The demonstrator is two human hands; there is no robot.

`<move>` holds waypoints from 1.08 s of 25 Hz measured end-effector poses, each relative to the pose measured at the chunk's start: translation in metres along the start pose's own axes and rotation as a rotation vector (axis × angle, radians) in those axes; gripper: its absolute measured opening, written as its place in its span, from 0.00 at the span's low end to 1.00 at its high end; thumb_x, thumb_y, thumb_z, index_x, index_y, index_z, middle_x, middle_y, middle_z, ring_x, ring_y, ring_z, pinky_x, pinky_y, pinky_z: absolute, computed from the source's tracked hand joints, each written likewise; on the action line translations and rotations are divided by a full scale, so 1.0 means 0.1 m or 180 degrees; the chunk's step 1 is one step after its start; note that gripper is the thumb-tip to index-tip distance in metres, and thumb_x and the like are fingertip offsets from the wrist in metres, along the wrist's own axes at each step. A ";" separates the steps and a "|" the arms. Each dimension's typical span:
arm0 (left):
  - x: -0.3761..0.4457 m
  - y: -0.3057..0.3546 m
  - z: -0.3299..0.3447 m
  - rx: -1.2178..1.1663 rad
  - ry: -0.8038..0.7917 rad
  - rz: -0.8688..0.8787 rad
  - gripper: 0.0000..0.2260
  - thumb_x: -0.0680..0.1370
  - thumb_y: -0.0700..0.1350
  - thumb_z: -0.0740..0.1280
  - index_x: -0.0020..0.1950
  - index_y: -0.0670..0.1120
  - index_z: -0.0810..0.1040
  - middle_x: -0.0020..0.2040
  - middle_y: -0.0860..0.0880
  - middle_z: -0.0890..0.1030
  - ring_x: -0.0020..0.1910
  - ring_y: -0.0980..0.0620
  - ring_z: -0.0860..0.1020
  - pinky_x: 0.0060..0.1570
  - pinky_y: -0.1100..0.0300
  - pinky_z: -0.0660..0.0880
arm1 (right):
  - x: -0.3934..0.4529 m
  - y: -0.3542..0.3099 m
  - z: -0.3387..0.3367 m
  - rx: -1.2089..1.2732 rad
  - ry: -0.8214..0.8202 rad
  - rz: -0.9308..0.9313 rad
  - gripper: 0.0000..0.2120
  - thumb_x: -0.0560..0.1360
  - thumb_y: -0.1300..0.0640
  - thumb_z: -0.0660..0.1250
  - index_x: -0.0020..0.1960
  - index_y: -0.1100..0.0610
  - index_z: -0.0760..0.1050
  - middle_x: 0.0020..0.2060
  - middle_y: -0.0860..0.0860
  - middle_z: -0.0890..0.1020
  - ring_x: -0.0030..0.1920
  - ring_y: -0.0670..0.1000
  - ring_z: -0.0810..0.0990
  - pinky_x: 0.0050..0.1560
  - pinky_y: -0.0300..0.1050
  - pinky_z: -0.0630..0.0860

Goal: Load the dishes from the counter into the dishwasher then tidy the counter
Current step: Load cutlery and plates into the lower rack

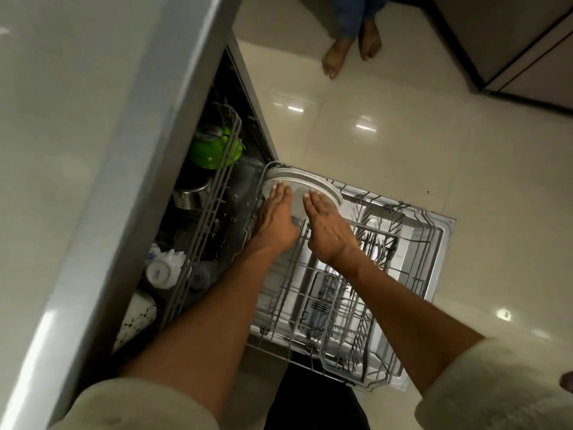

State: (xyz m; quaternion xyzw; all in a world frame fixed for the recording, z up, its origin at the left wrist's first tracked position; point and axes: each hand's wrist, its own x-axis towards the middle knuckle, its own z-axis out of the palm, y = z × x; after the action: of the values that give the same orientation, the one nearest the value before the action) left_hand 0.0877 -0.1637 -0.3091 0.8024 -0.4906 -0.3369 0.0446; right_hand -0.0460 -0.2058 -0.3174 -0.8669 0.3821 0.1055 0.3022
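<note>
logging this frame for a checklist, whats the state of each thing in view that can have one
dishwasher door: open, lying flat
lower rack: pulled out over the door, mostly bare
white plates: on edge at the rack's far end
left hand: fingers straight, on the nearest plate
right hand: fingers straight, on the same plate
upper rack: loaded
green bowl: in upper rack

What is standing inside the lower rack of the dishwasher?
In the lower rack, white plates stand on edge at the far corner, both hands laid flat on them. Their count is unclear; the hands hide their lower parts. The nearer tines look bare.
</note>
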 end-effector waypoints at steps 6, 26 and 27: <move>-0.71 0.10 -0.09 -0.0137 0.0147 -0.0066 0.37 0.74 0.37 0.67 0.80 0.38 0.52 0.81 0.40 0.51 0.80 0.46 0.49 0.78 0.56 0.46 | -0.46 -0.47 -0.23 -0.0221 -0.0030 -0.0374 0.37 0.80 0.50 0.59 0.82 0.59 0.44 0.81 0.59 0.49 0.81 0.56 0.48 0.78 0.44 0.40; -4.36 -0.31 0.56 -0.0433 0.1175 -0.1187 0.33 0.80 0.44 0.60 0.81 0.41 0.47 0.81 0.44 0.49 0.80 0.49 0.46 0.79 0.55 0.44 | -3.07 -1.98 0.55 -0.1130 -0.0592 -0.1786 0.37 0.80 0.52 0.59 0.82 0.58 0.43 0.81 0.55 0.48 0.81 0.52 0.46 0.80 0.48 0.45; -4.65 -0.32 0.60 -0.0548 0.1375 -0.1273 0.33 0.79 0.42 0.60 0.81 0.41 0.48 0.81 0.44 0.50 0.80 0.49 0.47 0.79 0.56 0.43 | -3.26 -2.10 0.61 -0.1106 -0.0612 -0.1874 0.37 0.80 0.53 0.59 0.82 0.58 0.44 0.81 0.55 0.49 0.81 0.52 0.46 0.80 0.48 0.45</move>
State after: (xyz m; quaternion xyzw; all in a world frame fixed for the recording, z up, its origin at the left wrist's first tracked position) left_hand -0.0584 0.2480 -0.1369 0.9293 -0.2718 -0.2010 0.1485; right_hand -0.1141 0.1374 -0.1378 -0.9644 0.0621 0.1585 0.2022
